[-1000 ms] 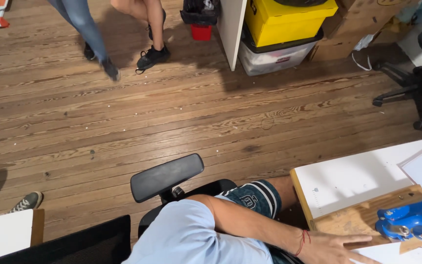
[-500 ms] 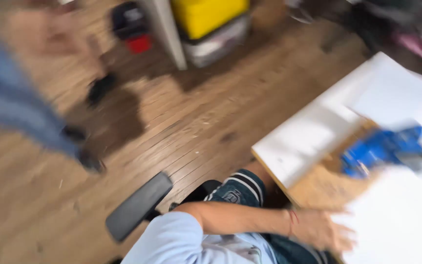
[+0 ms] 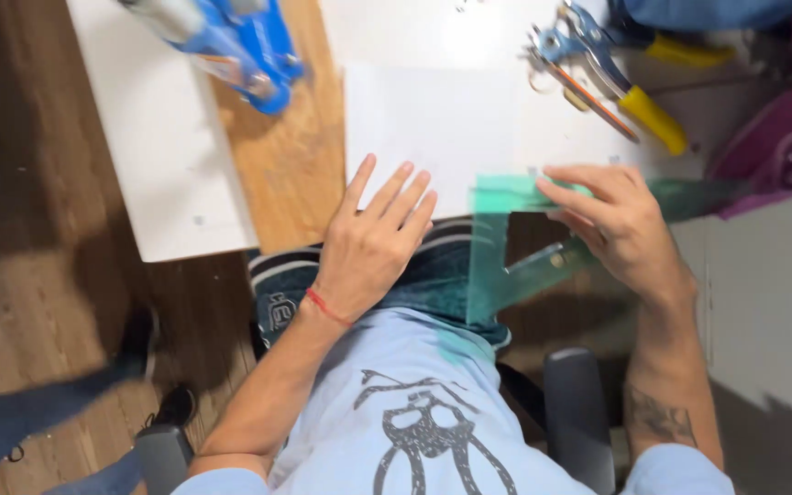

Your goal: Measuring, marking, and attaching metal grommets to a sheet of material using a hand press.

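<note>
I have one green see-through set square point(image 3: 506, 240) under my right hand point(image 3: 618, 226); my fingers point(image 3: 572, 194) are curled over its top edge, gripping it where it meets the near edge of one white sheet point(image 3: 433, 137). The rest of the square hangs off the near edge of the tabletop point(image 3: 291, 174) above my lap. My left hand point(image 3: 370, 246) lies flat just to the left, all five fingers spread open and holding nothing, fingertips resting on the same sheet's near edge. One red string sits around that wrist.

Farther off, at the far right, I count one pair of pliers with yellow handles point(image 3: 621, 87) lying on the white surface, and beyond them some blue cloth, too cut off to tell more. At the far left lies one blue tool point(image 3: 231, 46), partly on bare wood, partly on one white board point(image 3: 153, 137) that reaches left. Purple fabric point(image 3: 781, 137) bunches at the right edge. Near me are two dark armrests point(image 3: 579, 417) of my chair, and on the wooden floor point(image 3: 29, 302) to the left, one dark shoe point(image 3: 171, 408).
</note>
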